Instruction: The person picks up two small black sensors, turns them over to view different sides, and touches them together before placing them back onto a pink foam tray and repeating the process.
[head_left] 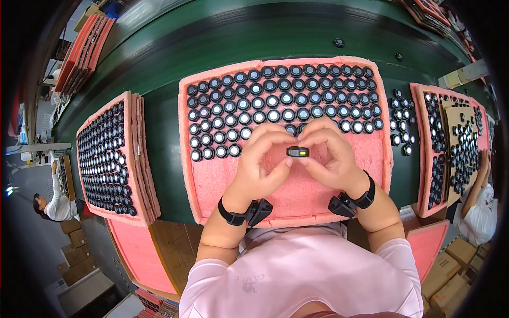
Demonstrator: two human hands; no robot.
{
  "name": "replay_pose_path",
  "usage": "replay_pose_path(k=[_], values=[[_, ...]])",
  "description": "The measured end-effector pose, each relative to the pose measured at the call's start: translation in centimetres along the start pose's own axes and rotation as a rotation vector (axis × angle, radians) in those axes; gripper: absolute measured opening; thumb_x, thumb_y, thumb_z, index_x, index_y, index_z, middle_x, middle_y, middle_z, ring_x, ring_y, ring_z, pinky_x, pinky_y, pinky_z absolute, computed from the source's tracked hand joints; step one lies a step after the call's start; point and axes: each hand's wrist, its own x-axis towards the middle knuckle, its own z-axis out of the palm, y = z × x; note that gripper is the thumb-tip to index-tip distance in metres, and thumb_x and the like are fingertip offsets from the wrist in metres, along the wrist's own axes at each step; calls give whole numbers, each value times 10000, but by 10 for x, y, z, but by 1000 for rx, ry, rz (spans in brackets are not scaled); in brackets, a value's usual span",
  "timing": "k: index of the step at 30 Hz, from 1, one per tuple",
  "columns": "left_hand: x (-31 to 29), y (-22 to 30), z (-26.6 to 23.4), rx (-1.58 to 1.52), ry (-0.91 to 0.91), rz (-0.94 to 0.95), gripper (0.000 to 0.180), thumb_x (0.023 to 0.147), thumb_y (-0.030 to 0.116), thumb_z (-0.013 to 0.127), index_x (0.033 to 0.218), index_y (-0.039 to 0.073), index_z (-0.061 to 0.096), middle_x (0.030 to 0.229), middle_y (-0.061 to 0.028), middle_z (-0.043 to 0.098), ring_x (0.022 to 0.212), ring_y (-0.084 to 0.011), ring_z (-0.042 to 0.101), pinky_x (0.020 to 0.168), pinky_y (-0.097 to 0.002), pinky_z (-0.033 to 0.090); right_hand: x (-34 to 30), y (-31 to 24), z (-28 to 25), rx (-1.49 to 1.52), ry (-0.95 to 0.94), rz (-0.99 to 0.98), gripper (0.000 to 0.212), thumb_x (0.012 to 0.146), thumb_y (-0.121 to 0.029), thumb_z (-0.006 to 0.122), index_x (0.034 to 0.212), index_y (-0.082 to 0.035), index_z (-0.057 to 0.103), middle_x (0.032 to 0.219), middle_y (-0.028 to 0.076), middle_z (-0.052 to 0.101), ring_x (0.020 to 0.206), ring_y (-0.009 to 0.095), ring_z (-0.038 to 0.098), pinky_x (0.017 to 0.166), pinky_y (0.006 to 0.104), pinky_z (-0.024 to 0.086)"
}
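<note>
Between the fingertips of both hands is a small black round part (pixel 297 152), turned edge-on, with a yellow mark on its side. My left hand (pixel 260 161) pinches it from the left, thumb below and fingers above. From the right, my right hand (pixel 335 159) grips it the same way. Both hover over a pink foam tray (pixel 222 196). Rows of black round parts with pale, shiny centres (pixel 273 115) fill the tray's far portion; its near part shows bare pink foam. My fingers hide some of the nearest row.
Stacked pink trays of similar parts (pixel 103 159) stand at left. Loose parts (pixel 402 119) lie right of my tray, beside another filled tray (pixel 421 153). Two more sit on the green surface (pixel 238 40) beyond. People are at far left (pixel 58 204) and right (pixel 480 212).
</note>
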Motion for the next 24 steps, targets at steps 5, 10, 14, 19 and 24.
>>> replay_pose_path(k=[5, 10, 14, 19, 24], values=[[-3, -6, -2, 12, -20, -72, 208, 763, 44, 679, 957, -5, 624, 938, -128, 600, 869, -241, 581, 800, -325, 461, 2, -1, 2, -242, -2, -78, 338, 661, 7, 735, 964, -60, 603, 967, 87, 590, 882, 258, 585, 793, 370, 460], [-2, -4, -1, 124, -20, -121, 219, 754, 58, 695, 949, -9, 622, 897, -136, 602, 806, -254, 589, 745, -329, 468, 3, 1, 4, -381, -13, -169, 361, 626, 29, 736, 949, -61, 600, 949, 81, 590, 852, 267, 583, 752, 383, 470], [-2, -4, -1, 152, -17, -106, 213, 777, 80, 709, 950, -11, 625, 894, -111, 608, 801, -220, 596, 730, -301, 472, 4, 2, 7, -401, 4, -176, 344, 627, 18, 739, 932, -64, 604, 933, 76, 594, 852, 269, 584, 735, 378, 468], [1, -1, -6, -34, 96, -213, 148, 851, 91, 668, 949, -12, 627, 898, -72, 620, 827, -162, 595, 726, -263, 472, 7, 4, 13, -431, -20, -116, 300, 644, -8, 739, 907, -68, 609, 915, 66, 590, 838, 264, 578, 721, 371, 464], [5, -1, -29, -126, 355, -211, 190, 957, 146, 535, 953, -18, 630, 930, -58, 634, 848, -122, 590, 743, -247, 473, 6, 15, 34, -511, -175, -75, 292, 661, -8, 731, 922, -65, 614, 948, 73, 587, 870, 261, 584, 750, 381, 465]])
